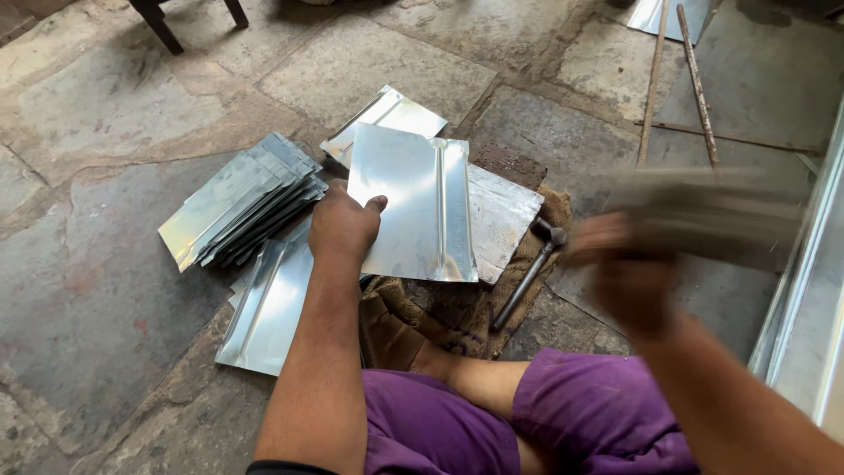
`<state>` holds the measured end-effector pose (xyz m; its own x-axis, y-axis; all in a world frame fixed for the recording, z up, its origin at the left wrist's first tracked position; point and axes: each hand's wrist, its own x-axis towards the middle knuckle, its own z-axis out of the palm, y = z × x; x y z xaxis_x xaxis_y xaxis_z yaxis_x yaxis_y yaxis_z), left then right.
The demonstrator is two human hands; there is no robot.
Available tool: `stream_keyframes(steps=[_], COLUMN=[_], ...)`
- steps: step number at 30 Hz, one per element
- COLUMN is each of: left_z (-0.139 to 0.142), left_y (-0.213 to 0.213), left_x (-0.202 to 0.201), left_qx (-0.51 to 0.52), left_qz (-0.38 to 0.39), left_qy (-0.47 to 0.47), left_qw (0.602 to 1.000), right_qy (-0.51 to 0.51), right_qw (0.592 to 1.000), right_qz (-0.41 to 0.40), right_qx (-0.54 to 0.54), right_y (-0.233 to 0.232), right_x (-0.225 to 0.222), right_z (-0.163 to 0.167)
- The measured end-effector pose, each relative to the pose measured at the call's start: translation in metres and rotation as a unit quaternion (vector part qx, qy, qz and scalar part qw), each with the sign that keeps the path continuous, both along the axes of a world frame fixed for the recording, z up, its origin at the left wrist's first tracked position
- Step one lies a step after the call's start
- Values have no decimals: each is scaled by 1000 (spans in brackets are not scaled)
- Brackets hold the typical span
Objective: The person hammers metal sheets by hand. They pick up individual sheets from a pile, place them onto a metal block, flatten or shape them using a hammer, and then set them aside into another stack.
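Left hand (345,224) pinches the metal sheet (411,211) edge; right hand (626,268) (blurred) grips a flat tool (703,211)

- You have one view only, from the camera on your head; there is no second view to share any part of the scene with.
- It looks steeply down and forward, over your purple-clad knees (527,422) at the bottom edge, onto the stone floor (105,290).
- It sits close: your left hand (341,224) and the metal sheet (413,207) under it fill the middle of the picture.
- Your right hand (629,273) enters from the lower right and is blurred.
- The far floor reaches the top edge, where chair legs (163,22) and two rods (677,79) show.
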<state>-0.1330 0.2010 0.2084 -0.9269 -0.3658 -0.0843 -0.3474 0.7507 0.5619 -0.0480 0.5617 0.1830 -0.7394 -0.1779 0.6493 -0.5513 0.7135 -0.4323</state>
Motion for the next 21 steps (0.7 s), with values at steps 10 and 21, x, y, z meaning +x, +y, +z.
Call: stream_keyframes(steps=[10, 21], left_z=[-7, -7], left_y=[3, 9], left_x=[1, -2], left_qx=[47, 26], left_qz=[-20, -14], left_qy=[29, 13], left_qw=[998, 999], right_qy=[-68, -233], right_qw=[995, 956], right_qz=[-72, -117], right_qx=[-19, 134], right_y=[-22, -54], right_x=[14, 7], right_z=[90, 27])
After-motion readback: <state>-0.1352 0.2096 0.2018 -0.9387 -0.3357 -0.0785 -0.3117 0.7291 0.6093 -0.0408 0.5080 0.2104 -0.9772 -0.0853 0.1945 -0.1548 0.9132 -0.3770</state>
